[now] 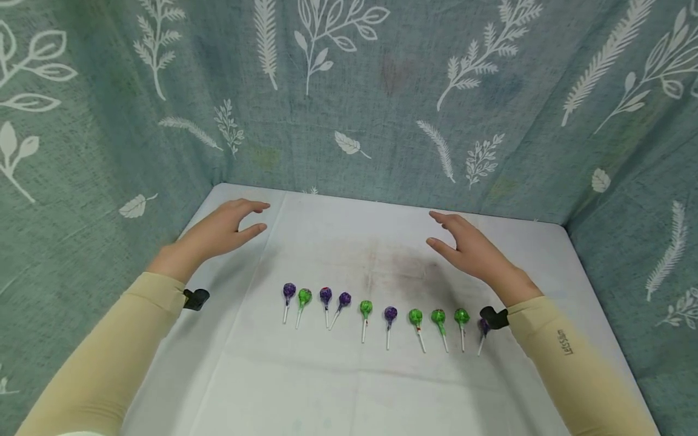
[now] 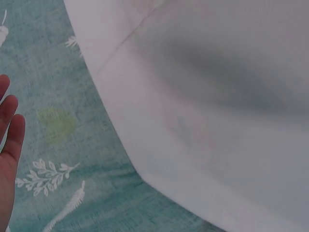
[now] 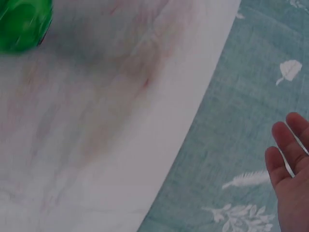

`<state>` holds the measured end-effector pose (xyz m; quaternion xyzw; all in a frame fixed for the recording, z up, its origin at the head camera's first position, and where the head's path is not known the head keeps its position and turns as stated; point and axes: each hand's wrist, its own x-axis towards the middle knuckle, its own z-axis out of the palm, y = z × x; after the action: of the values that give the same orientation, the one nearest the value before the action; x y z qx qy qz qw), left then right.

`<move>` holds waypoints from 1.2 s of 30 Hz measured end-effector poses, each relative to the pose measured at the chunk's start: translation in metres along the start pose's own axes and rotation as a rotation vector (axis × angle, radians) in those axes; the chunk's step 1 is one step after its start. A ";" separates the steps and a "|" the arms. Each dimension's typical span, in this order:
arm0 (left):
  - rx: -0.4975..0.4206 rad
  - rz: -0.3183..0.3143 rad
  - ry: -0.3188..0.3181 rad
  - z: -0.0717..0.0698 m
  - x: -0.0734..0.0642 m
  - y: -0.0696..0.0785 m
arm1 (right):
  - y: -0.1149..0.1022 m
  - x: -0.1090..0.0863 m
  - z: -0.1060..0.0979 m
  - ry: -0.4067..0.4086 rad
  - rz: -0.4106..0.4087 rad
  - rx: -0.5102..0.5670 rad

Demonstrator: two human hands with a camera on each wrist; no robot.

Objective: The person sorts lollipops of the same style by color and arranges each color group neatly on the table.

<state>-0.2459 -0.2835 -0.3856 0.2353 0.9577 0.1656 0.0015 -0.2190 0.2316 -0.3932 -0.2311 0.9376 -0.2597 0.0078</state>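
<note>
Head view: five green lollipops (image 1: 366,307) and five purple lollipops (image 1: 390,313) counted, wrapped, pale-sticked, in an uneven row across the white worktop (image 1: 294,393). Left hand (image 1: 222,230) and right hand (image 1: 473,247): relaxed, fingers parted from thumbs, holding nothing. Leaf-print cloth (image 1: 392,115) behind. A black wrist device (image 1: 493,317) partly hides the rightmost purple lollipop.

Ten round-headed lollipops (image 1: 366,307) are laid flat in a loose row on the white tabletop (image 1: 294,387) — heads pointed away, pale sticks turned toward the viewer. From the left, they are coloured purple, green, purple, purple, green, purple, green, green, green and purple. The fourth lollipop (image 1: 345,300) is slanted, its stick end set close to that of the third lollipop (image 1: 325,295). The rightmost lollipop (image 1: 482,335) is partly hidden. In the right-wrist view, a green head (image 3: 24,24) is cropped and blurred.
</note>
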 end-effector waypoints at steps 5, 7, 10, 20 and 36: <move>-0.027 0.000 0.000 0.008 -0.003 0.007 | -0.011 0.006 0.015 0.008 -0.022 0.034; -0.038 0.007 0.001 0.011 -0.004 0.010 | -0.016 0.009 0.021 0.002 -0.027 0.046; -0.051 0.025 -0.003 0.017 -0.005 0.013 | -0.023 0.013 0.031 -0.022 -0.032 0.059; -0.065 0.077 -0.001 0.042 -0.018 0.019 | -0.051 0.024 0.068 -0.117 -0.103 0.030; -0.114 0.064 -0.156 0.075 -0.033 0.031 | -0.099 0.034 0.122 -0.245 -0.223 0.007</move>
<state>-0.1968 -0.2490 -0.4495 0.2774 0.9358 0.2008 0.0843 -0.1905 0.0825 -0.4467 -0.3636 0.8973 -0.2322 0.0938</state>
